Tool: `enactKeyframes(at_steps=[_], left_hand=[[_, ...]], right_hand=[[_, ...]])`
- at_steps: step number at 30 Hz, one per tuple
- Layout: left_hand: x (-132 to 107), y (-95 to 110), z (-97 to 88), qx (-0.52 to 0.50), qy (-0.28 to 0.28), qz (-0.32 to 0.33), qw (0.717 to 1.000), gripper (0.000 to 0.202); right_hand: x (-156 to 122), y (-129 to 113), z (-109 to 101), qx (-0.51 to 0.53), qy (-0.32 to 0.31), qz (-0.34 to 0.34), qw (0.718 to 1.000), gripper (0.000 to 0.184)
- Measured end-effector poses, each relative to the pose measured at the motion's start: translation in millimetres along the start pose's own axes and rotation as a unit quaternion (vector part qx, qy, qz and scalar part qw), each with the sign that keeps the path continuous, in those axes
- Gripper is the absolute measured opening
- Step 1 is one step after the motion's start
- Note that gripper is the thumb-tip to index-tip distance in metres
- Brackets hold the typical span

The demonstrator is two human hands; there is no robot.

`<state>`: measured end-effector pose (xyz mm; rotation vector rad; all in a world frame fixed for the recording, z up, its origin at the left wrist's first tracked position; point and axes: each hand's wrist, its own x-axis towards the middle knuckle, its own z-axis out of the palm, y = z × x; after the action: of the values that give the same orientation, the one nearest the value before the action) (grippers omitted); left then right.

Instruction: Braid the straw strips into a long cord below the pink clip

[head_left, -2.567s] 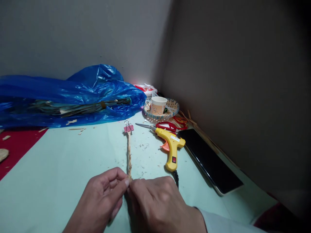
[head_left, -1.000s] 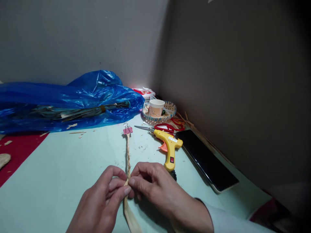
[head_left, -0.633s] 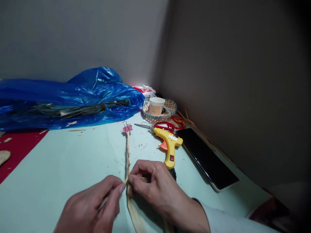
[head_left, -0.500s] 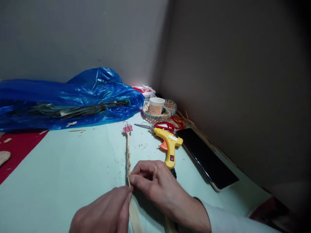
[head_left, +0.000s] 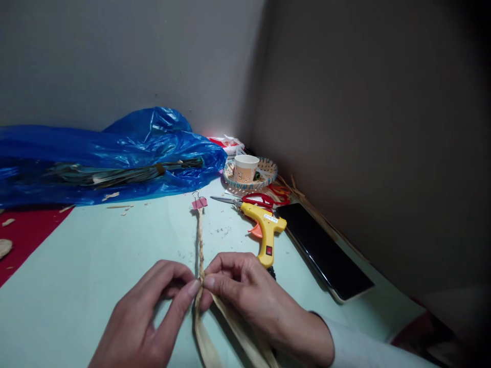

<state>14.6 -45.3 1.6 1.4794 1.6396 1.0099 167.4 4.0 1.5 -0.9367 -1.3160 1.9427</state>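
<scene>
A thin braid of pale dried plant strips (head_left: 200, 240) runs down the table from a pink binder clip (head_left: 199, 204) that grips its far end. My left hand (head_left: 153, 312) pinches the braid's near end between thumb and forefinger. From the other side, my right hand (head_left: 251, 294) pinches the same spot, fingertips almost touching the left ones. Below the fingers, loose flat strips (head_left: 206, 340) spread toward me, one under the left hand's side and others passing beneath my right hand.
A yellow glue gun (head_left: 267, 227) and red-handled scissors (head_left: 261, 199) lie right of the braid, beside a black-screened tablet (head_left: 326, 250). Behind them a paper cup (head_left: 246, 169) stands in a woven tray (head_left: 273, 173). A blue plastic bag (head_left: 153, 135) holding dark strips lies back left.
My left hand has moved up and turned, its thumb and forefinger now at the braid's end beside my right fingertips. The loose strips show more spread apart. My right hand stays nearly still.
</scene>
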Motion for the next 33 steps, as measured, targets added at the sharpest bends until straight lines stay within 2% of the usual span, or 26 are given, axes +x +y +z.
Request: enactKeyframes(at_steps=[2, 4, 6, 8, 11, 17, 20, 24, 26, 29, 33], left_hand=[[8.5, 0.3, -2.6, -0.125, -0.081, -0.094, 0.984, 0.024], [12.6, -2.1, -2.3, -0.233, -0.153, -0.161, 0.947, 0.03], [13.1, -4.7, -0.7, -0.285, -0.18, -0.212, 0.917, 0.033], [11.4, -6.5, 0.9, -0.299, -0.176, -0.237, 0.908, 0.034], [7.7, -8.4, 2.8, -0.295, -0.15, -0.235, 0.914, 0.032], [4.6, -11.0, 6.4, -0.265, -0.099, -0.251, 0.926, 0.032], [4.7, -8.7, 6.9, -0.222, -0.075, -0.239, 0.942, 0.031], [4.1, -6.5, 9.4, -0.193, -0.045, -0.216, 0.956, 0.026], [3.3, -6.6, 10.9, -0.201, -0.041, -0.207, 0.957, 0.026], [2.0, -7.5, 11.2, -0.223, -0.046, -0.215, 0.95, 0.03], [1.1, -8.6, 7.5, -0.26, -0.072, -0.24, 0.933, 0.036]], right_hand=[[-0.6, 1.9, 0.3, 0.012, -0.022, -0.014, 1.0, 0.013], [-1.8, 2.9, 0.0, -0.011, -0.029, -0.018, 0.999, 0.013], [-4.2, 2.1, -0.9, -0.095, -0.007, -0.022, 0.995, 0.016], [-7.6, -0.3, -1.9, -0.208, 0.014, -0.034, 0.977, 0.019], [-13.5, -5.7, -2.3, -0.336, 0.024, -0.049, 0.94, 0.023], [-21.9, -9.8, 4.6, -0.494, 0.062, -0.026, 0.867, 0.02], [-23.6, -3.0, 4.8, -0.565, 0.085, -0.11, 0.813, 0.02], [-22.0, 10.2, -1.6, -0.617, 0.081, -0.313, 0.718, 0.018], [-21.2, 15.8, -3.1, -0.634, 0.065, -0.355, 0.684, 0.016], [-20.1, 22.5, 0.6, -0.668, 0.065, -0.375, 0.639, 0.018], [-15.2, 30.5, 9.9, -0.683, 0.117, -0.492, 0.527, 0.018]])
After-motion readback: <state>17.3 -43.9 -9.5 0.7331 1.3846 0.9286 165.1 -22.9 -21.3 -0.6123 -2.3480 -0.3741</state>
